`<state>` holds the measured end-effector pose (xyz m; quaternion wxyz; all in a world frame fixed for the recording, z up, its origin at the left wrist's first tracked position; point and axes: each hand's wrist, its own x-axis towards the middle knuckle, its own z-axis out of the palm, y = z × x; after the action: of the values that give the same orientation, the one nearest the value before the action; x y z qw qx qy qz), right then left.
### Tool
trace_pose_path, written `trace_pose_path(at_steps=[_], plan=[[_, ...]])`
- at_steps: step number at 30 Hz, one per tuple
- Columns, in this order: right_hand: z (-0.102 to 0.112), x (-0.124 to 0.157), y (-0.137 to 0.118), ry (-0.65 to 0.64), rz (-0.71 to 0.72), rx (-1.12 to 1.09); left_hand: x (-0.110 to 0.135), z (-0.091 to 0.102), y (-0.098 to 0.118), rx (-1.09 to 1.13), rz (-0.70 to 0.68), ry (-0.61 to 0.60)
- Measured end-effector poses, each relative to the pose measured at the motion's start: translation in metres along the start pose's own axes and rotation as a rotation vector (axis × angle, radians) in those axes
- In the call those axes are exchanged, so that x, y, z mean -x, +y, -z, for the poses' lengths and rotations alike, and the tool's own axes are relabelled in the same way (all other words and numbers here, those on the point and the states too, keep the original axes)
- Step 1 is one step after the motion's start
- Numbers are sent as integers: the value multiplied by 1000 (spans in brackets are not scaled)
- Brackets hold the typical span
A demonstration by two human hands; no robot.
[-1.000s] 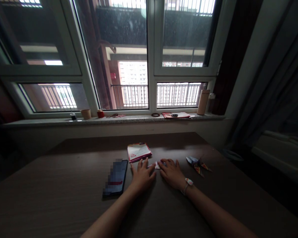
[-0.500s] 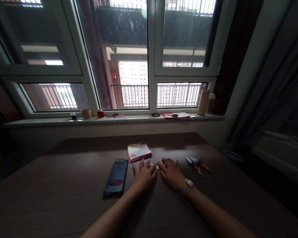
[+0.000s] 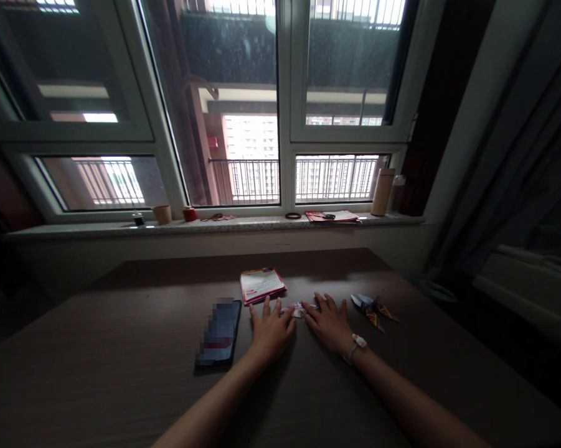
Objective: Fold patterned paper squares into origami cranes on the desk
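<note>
Two hands lie flat on the dark table (image 3: 121,373) in the head view, the only view there is. The left hand (image 3: 271,330) and the right hand (image 3: 330,323) sit side by side near the middle, palms down, fingers spread and stretched out. Neither is closed round anything. Between them, partly under the fingertips, lies a small folded paper piece (image 3: 299,309), patterned and flat on the tabletop. Fingertips of both hands touch it, pinning rather than gripping. How far it's folded I can't tell: too small, too dim.

Around them:
- A phone (image 3: 219,333) lies flat just left of the left hand.
- A pack of paper sheets (image 3: 261,285) w/ a red edge sits just beyond the left fingertips, on the far side.
- Some folded paper figures (image 3: 372,309) sit right of the right hand, near but apart.
- A wristband (image 3: 356,342) is on the right wrist.

Risks, as I judge them:
- The paper is tiny vs. the fingers, so an uneven press could skew a crease.
- The piece could also slide on the smooth wood, esp. if one hand lifts while the other pushes.
- Light is poor, so edges are hard to line up.
- A sweep of the right hand to the right could knock the figures.
- The left wrist drifting left could nudge the phone.

Far off, the windowsill (image 3: 261,225) holds a cup (image 3: 162,214) and a tall flask (image 3: 383,191) — well apart from both hands.
</note>
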<state>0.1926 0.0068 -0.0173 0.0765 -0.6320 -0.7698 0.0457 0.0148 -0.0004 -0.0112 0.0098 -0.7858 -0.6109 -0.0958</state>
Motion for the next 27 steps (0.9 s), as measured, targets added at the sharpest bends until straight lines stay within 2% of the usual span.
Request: trace_pose_path(at_steps=[16, 24, 27], plan=[[13, 0, 16, -172, -125, -6, 0, 0, -3, 13, 6, 1], [11, 0, 16, -162, -141, -4, 2, -4, -3, 20, 2, 19], [8, 0, 14, -95, -124, -8, 2, -3, -4, 43, 5, 12]])
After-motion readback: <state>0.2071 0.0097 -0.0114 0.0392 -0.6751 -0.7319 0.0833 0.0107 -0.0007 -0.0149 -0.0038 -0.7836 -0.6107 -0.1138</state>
